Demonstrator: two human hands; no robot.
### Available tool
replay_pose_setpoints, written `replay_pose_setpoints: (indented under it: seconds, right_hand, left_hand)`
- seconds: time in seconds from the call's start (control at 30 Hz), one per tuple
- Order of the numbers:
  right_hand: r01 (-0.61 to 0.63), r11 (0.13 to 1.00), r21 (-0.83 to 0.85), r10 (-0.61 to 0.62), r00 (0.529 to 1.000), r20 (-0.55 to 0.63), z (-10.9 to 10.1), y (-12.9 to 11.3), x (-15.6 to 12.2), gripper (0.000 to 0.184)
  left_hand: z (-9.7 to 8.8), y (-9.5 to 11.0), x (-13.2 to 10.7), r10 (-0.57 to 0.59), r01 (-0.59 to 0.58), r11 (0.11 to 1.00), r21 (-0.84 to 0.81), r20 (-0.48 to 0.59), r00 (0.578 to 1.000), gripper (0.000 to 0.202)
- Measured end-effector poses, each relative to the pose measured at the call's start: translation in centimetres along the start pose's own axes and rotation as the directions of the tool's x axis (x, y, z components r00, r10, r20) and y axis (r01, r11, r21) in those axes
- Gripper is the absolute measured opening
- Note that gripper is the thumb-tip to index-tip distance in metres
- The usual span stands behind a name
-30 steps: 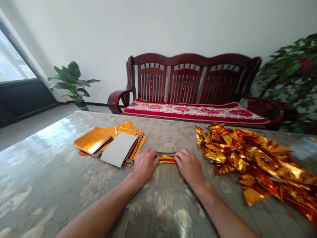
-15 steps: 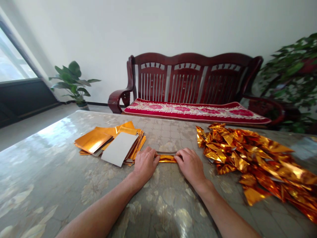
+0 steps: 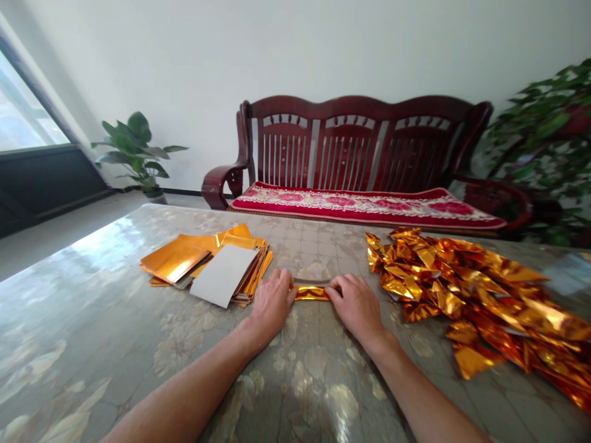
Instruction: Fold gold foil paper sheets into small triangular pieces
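Observation:
A narrow folded strip of gold foil paper lies crosswise just above the table, its shiny side showing. My left hand pinches its left end, and my right hand pinches the right end. The fingertips partly cover both ends. Close to my left hand lies a loose stack of gold foil sheets, with one sheet on top showing its pale grey back. To the right of my right hand spreads a heap of folded gold foil pieces.
The table has a glossy floral cover. Behind it stands a dark red wooden bench with a red patterned seat cover. Potted plants stand at the left and the right. Something clear and plastic-looking lies at the right edge.
Both hands keep their pinch on the foil strip. Its middle now looks slightly more bent, with different reflections. The view has shifted very slightly.

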State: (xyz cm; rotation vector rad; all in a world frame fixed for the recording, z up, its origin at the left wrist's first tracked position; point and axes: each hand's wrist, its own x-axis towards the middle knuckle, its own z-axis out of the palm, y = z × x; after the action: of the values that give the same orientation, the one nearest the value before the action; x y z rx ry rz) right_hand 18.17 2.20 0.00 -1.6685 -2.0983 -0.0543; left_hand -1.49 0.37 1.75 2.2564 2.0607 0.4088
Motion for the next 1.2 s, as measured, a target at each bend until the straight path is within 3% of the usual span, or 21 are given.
replay_pose_setpoints:
  seconds: [0.13, 0.27, 0.47, 0.6, 0.77, 0.9, 1.0, 1.07, 1.2]
  right_hand:
    - [-0.011, 1.0, -0.008, 0.011, 1.0, -0.001, 0.1, 0.0, 0.0, 0.013]
    - [-0.016, 1.0, -0.014, 0.016, 1.0, 0.005, 0.1, 0.1, -0.1, 0.014]
    - [-0.027, 0.999, -0.021, 0.027, 1.0, 0.012, -0.1, 0.0, -0.1, 0.014]
    - [-0.031, 0.999, -0.013, 0.031, 0.999, 0.013, -0.3, 0.0, -0.1, 0.015]
    - [-0.03, 1.0, -0.011, 0.03, 1.0, 0.001, -0.2, 0.2, 0.0, 0.015]
    - [0.057, 0.998, -0.017, -0.058, 0.997, -0.057, -0.7, 0.0, -0.8, 0.015]
    - [0.208, 0.978, 0.022, -0.205, 0.975, -0.09, -1.2, -0.7, -2.1, 0.023]
    - [0.316, 0.947, 0.059, -0.311, 0.947, -0.078, -1.2, -1.6, -3.0, 0.034]
    - [0.385, 0.921, 0.058, -0.386, 0.923, -0.009, -0.8, -3.4, -4.2, 0.043]
  left_hand:
    - [0.1, 0.0, -0.1, 0.014, -0.012, 1.0, 0.028, -0.051, 0.999, 0.013]
    - [0.4, 0.0, -0.3, 0.16, -0.151, 0.984, 0.097, -0.09, 0.983, 0.011]
    - [0.7, -0.2, -0.4, 0.413, -0.414, 0.906, 0.088, 0.028, 0.91, 0.016]
    - [0.0, 0.2, -1.0, 0.444, -0.454, 0.882, 0.128, 0.098, 0.891, 0.015]
    - [-0.6, 1.5, -2.4, 0.428, -0.433, 0.885, 0.171, 0.067, 0.901, 0.031]
    - [-0.4, 2.0, -2.9, 0.4, -0.404, 0.9, 0.165, 0.058, 0.915, 0.042]
    - [-0.2, 2.0, -2.9, 0.405, -0.409, 0.899, 0.156, 0.057, 0.913, 0.044]
    - [-0.2, 1.9, -2.8, 0.409, -0.412, 0.897, 0.158, 0.055, 0.911, 0.04]
    - [-0.2, 1.8, -2.7, 0.456, -0.464, 0.866, 0.188, 0.086, 0.886, 0.026]
